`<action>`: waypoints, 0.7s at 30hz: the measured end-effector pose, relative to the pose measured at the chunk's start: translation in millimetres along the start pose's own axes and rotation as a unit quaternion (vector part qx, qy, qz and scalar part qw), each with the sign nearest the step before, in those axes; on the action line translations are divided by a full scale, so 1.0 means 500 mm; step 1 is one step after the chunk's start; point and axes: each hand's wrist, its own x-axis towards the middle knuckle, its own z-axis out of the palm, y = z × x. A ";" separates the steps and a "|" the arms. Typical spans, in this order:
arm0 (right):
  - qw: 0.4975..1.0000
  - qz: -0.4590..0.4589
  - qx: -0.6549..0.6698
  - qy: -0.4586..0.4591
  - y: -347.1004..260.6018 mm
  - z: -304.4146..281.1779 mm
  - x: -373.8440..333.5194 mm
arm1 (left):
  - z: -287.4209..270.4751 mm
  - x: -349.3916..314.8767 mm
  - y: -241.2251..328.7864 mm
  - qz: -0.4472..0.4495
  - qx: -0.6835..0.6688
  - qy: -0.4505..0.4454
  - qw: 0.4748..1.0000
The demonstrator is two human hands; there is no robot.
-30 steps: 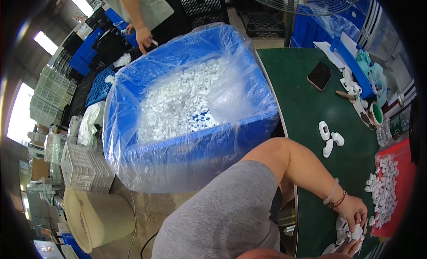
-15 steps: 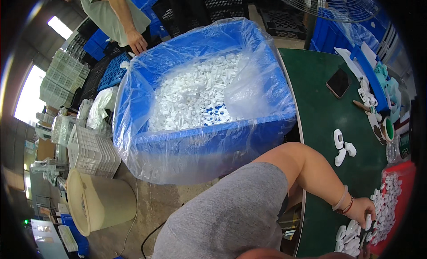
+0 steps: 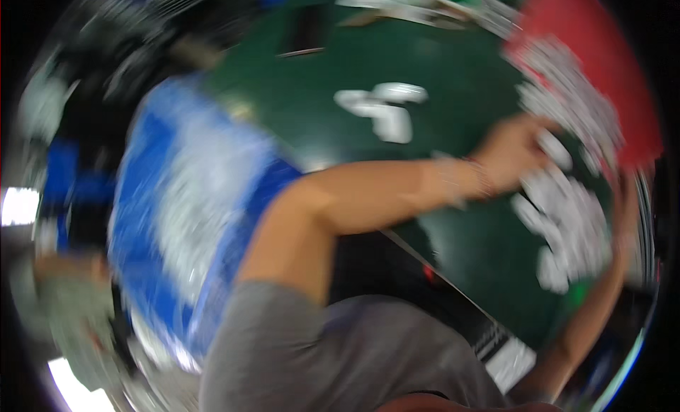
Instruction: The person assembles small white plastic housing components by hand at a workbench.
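The picture is smeared by motion. My left hand (image 3: 516, 149), with bracelets at its wrist, is above the green table (image 3: 453, 263), its fingers closed on a white plastic part (image 3: 554, 150). Just below it lies a heap of larger white plastic parts (image 3: 570, 224). Beyond that hand, many small white pieces (image 3: 567, 86) spill along a red tray or sheet (image 3: 602, 44). My right hand (image 3: 623, 192) reaches in from the right side beside the heap and the red edge; its fingers are too blurred to make out.
Three white parts (image 3: 389, 107) lie together on the table, with a dark phone (image 3: 306, 31) farther off. A blue bin (image 3: 149, 150) lined with clear plastic stands at the left, full of white pieces. Behind it is another person (image 3: 71, 299) in a light green top.
My view has swung to the right, so the table is now central and the blue bin at the left. My right forearm has come into sight. My left hand remains by the white parts.
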 end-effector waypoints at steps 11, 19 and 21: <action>0.974 -0.091 0.174 0.113 -0.295 -0.035 -0.139 | 0.058 -0.017 0.014 -0.086 -0.222 -0.051 0.970; 0.971 -0.040 0.215 0.096 -0.257 -0.021 -0.120 | 0.043 -0.017 0.012 -0.055 -0.165 -0.030 0.984; 0.971 -0.058 0.217 0.084 -0.268 -0.024 -0.122 | 0.043 -0.018 0.008 -0.055 -0.197 -0.043 0.978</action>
